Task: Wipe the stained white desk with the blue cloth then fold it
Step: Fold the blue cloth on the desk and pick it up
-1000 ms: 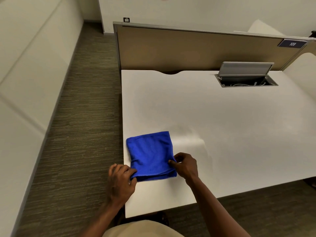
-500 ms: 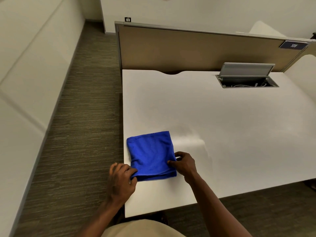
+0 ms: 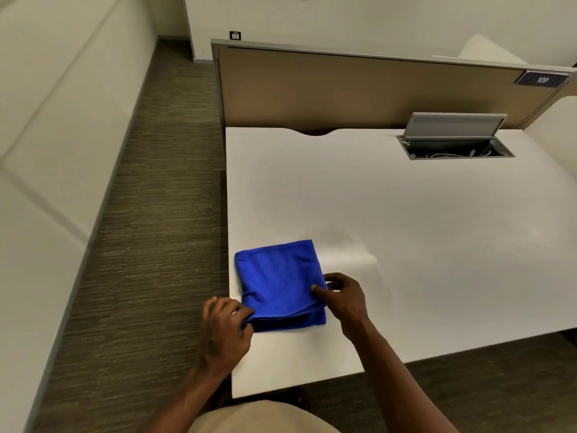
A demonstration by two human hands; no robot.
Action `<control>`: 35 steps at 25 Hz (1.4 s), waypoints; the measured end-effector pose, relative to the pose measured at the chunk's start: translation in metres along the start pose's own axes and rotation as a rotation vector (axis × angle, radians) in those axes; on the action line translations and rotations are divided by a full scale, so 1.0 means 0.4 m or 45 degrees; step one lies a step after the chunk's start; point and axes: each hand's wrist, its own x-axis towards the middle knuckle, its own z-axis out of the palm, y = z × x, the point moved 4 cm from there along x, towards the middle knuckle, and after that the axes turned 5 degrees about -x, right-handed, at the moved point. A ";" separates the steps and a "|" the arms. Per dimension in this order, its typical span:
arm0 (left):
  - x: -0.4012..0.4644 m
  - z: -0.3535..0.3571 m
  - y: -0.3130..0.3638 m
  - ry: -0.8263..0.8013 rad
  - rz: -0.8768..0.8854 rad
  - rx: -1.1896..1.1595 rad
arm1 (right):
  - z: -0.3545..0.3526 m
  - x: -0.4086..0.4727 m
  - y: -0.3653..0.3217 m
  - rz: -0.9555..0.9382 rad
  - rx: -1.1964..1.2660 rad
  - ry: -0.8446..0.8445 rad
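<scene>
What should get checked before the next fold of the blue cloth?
1. Soft blue cloth lies flat on the white desk: ok.
2. Left hand grips its near left corner: ok.
3. Right hand pinches its right edge: ok.
4. Layers lined up at the near edge: not ok, they gape.
5. Bare desk beside the cloth for folding: ok.
6. Stains gone under the cloth: cannot tell.

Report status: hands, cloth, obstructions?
Left hand grips near-left corner, right hand pinches right edge. Blue cloth folded at white desk's left edge. Nothing in the way.
</scene>
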 end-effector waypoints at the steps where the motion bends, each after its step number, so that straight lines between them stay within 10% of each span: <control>1: -0.003 0.000 -0.001 -0.003 0.007 -0.005 | 0.001 -0.003 0.010 0.035 0.025 -0.006; 12: -0.025 -0.009 0.013 0.193 0.247 -0.122 | 0.008 -0.026 0.036 -0.142 -0.559 0.032; 19: -0.051 0.003 0.008 -0.050 0.316 -0.163 | 0.010 -0.059 0.066 -0.283 -1.014 0.081; 24: 0.053 0.007 0.008 0.036 0.151 -0.228 | 0.046 -0.024 0.002 -0.634 -0.862 0.244; 30: 0.119 0.111 -0.015 -0.509 0.216 0.258 | 0.184 0.042 0.020 -0.810 -1.303 -0.131; 35: 0.112 0.114 -0.035 -0.479 0.152 0.234 | 0.178 0.053 0.038 -0.760 -1.222 -0.072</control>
